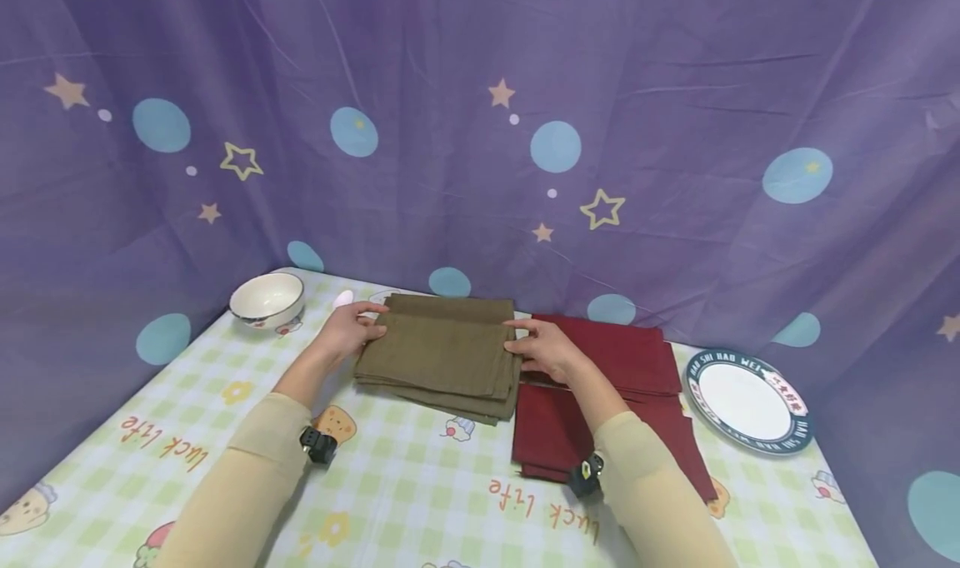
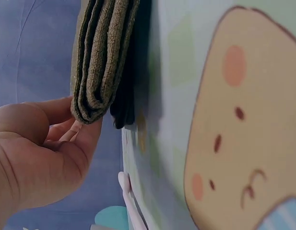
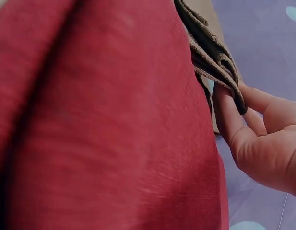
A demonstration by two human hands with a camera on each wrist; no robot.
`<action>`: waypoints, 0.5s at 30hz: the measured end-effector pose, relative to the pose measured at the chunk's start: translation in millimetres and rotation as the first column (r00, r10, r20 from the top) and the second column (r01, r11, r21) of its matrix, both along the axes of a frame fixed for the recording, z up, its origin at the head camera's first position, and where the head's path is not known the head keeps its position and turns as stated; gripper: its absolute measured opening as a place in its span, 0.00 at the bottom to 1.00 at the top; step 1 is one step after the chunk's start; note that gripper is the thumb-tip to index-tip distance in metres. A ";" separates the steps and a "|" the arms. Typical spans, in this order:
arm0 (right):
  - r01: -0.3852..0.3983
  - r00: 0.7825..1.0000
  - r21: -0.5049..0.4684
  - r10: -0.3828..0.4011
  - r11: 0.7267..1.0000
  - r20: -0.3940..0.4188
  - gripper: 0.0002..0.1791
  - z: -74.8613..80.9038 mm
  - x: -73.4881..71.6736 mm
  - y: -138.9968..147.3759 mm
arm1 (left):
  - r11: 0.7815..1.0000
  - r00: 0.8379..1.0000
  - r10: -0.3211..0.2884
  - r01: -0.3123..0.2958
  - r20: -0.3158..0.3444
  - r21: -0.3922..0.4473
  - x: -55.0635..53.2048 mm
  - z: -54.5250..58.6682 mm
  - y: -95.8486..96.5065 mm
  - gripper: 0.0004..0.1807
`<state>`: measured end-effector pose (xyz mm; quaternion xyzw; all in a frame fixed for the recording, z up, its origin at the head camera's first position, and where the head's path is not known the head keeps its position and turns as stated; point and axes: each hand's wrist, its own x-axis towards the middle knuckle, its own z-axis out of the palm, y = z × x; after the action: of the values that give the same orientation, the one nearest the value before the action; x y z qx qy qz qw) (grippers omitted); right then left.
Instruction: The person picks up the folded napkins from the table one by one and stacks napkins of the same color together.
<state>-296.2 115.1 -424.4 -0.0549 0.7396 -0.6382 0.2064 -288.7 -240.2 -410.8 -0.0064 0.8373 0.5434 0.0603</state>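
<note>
Between both hands is a folded olive-brown cloth [image 1: 435, 356], its layered folds showing in the left wrist view. My left hand [image 1: 348, 332] pinches its left edge, thumb on one face and fingers on the other. On the opposite side, my right hand [image 1: 546, 350] pinches the right edge the same way. Another folded olive cloth [image 1: 450, 306] lies underneath, showing along the back and front. In the left wrist view a gap separates the held cloth [image 2: 102, 57] from the table. Folded dark red cloths [image 1: 626, 356] lie beside and below my right hand and forearm.
A white bowl [image 1: 267, 297] stands at the back left corner, with a pale pink spoon-like piece [image 1: 343, 299] near my left hand. A plate with a dark green rim [image 1: 701, 393] lies at the right. Purple curtain [image 1: 450, 243] hangs behind the checked tablecloth [image 1: 390, 485].
</note>
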 end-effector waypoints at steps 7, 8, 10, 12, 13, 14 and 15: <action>-0.010 0.999 -0.044 0.012 0.999 0.030 0.29 0.3 -14.8 -1.3 | 0.998 1.000 0.011 -0.012 -0.021 -0.057 -11.3 -0.6 1.6 0.25; -0.010 0.999 -0.046 0.012 0.999 0.032 0.29 0.2 -16.6 -1.8 | 0.998 1.000 0.011 -0.012 -0.020 -0.058 -13.4 -0.8 1.3 0.25; -0.010 0.999 -0.050 0.012 0.999 0.034 0.29 -0.2 -20.4 -2.5 | 0.998 1.000 0.008 -0.009 -0.018 -0.057 -17.7 -1.4 0.6 0.25; -0.005 0.999 -0.043 0.007 0.999 0.039 0.29 -0.8 -23.7 -3.0 | 0.998 1.000 0.010 -0.011 -0.016 -0.058 -22.2 -2.1 0.3 0.25; 0.001 0.999 -0.035 0.001 0.999 0.043 0.29 -0.9 -25.0 -3.2 | 0.998 1.000 0.011 -0.012 -0.018 -0.060 -24.4 -2.6 0.2 0.25; -0.002 0.999 -0.030 0.003 1.000 0.041 0.29 -1.3 -26.7 -3.5 | 0.998 1.000 0.014 -0.015 -0.020 -0.063 -26.9 -3.4 0.1 0.25; 0.000 0.999 -0.024 0.001 1.000 0.041 0.28 -1.3 -28.1 -3.6 | 0.998 1.000 0.015 -0.016 -0.025 -0.064 -29.0 -4.1 0.4 0.25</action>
<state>-324.3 111.5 -425.7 -0.0443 0.7275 -0.6480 0.2213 -317.6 -239.8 -414.9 -0.0083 0.8549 0.5168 0.0457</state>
